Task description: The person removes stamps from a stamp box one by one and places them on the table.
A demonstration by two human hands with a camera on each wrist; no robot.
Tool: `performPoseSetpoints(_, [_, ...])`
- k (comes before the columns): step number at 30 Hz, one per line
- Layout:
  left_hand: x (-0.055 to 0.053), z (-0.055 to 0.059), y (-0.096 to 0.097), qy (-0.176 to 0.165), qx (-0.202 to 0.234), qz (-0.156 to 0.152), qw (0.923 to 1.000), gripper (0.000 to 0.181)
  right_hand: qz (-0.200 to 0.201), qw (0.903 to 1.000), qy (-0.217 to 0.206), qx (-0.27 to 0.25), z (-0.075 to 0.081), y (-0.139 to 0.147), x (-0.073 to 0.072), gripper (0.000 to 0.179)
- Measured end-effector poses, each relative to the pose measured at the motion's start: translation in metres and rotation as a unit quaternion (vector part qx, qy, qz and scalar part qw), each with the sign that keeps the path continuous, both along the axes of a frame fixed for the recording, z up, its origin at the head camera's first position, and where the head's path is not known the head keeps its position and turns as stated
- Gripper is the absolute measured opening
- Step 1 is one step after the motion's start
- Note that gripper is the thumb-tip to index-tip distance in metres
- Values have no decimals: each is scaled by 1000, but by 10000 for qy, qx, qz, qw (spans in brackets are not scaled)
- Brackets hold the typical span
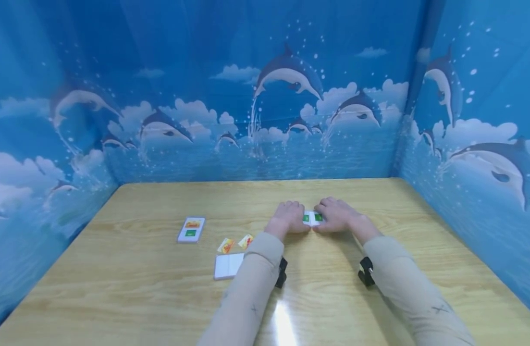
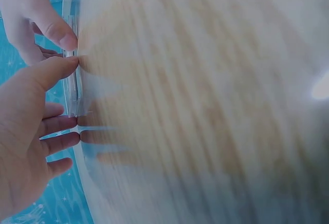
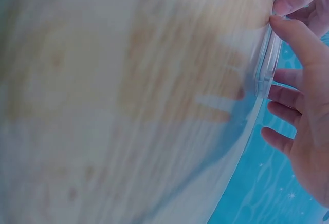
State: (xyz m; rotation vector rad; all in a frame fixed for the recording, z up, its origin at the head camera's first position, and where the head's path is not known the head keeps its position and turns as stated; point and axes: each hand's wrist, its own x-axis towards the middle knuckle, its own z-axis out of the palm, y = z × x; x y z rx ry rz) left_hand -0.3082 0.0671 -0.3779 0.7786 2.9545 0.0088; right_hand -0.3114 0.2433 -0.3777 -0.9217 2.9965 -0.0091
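A clear-edged flat case [image 1: 311, 219] is gripped by the left hand [image 1: 291, 217] and right hand [image 1: 336, 215] (thumbs [image 2: 57, 70] almost meeting), presumably to steady both ends.

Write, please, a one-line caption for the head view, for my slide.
Left hand and right hand grip a flat case on the wooden table, before a dolphin backdrop.

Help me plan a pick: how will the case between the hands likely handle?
The case is probably stiff: its clear edges look straight. It seems unlikely to roll, being flat and thin. It may slide if pushed, as the table looks glossy.
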Motion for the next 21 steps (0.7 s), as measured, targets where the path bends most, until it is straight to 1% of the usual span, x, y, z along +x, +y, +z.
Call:
performPoseSetpoints(4, [0,0,1,-44,3,8,10000,55,-46,9998,-161,-90,1,1,-1,63])
performPoseSetpoints(12, [0,0,0,-154,111,58,9998,54,-275,9978,-518,-311,1,-1,-2,63])
performPoseSetpoints(15, [0,0,-1,-149,141,46,9998,54,-270,9975,-543,-351,1,0,-3,62])
performPoseSetpoints(21, [0,0,-1,-160,137,25,9998,53,-96,9982,-475,-341,2,0,-4,61])
